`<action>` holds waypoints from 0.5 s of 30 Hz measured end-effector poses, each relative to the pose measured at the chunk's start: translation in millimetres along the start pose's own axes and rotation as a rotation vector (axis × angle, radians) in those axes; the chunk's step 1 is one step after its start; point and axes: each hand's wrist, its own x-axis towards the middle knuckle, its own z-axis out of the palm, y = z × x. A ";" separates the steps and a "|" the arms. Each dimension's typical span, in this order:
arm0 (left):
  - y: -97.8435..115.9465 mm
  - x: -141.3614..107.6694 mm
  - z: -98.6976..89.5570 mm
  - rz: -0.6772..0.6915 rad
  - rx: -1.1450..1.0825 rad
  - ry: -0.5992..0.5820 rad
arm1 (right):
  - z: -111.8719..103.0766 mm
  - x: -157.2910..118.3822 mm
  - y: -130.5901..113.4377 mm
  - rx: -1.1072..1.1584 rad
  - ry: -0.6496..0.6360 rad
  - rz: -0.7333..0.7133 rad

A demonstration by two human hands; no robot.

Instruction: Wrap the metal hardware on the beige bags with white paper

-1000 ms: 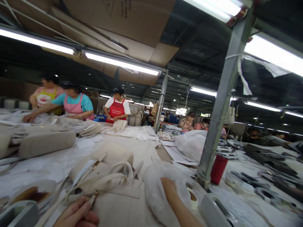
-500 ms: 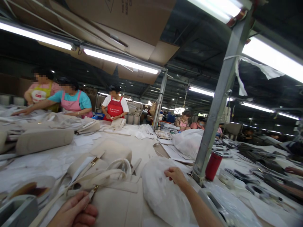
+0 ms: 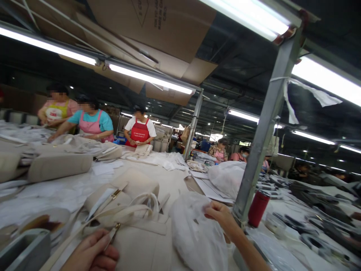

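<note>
A cream handbag (image 3: 142,244) lies before me, its looped handles (image 3: 148,207) standing up. At the lower left, my left hand (image 3: 94,250) is closed around a narrow strap end with a gold-coloured clasp (image 3: 116,227), beside the bag's top edge. To the right of the bag bulges a thin white plastic bag (image 3: 194,233); what it contains cannot be made out. My right hand (image 3: 221,216) pinches the upper right part of this plastic with thumb and fingers. Behind the handbag is another cream bag (image 3: 135,182) with a gold-coloured fitting.
A grey metal post (image 3: 262,124) rises right of my right hand, with a red tumbler (image 3: 258,209) by its foot. A grey tape dispenser (image 3: 26,250) sits at lower left. More cream bags (image 3: 60,167) lie at left. Several co-workers in aprons (image 3: 141,131) stand across the table.
The view has shifted slightly, so the scene sits a little farther right and the post lower. My right hand still pinches the plastic, now slightly more to the right; my left keeps its hold.
</note>
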 end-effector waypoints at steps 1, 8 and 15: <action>0.4 -0.6 0.8 -0.002 -0.001 0.002 | 3.2 -8.1 -12.0 0.067 -0.029 -0.010; 6.9 -13.5 6.4 0.040 0.043 -0.030 | 94.3 -84.5 -94.8 0.419 -0.540 0.134; -4.9 -4.4 6.8 0.183 0.151 0.084 | 207.4 -108.9 -105.0 0.243 -0.643 0.118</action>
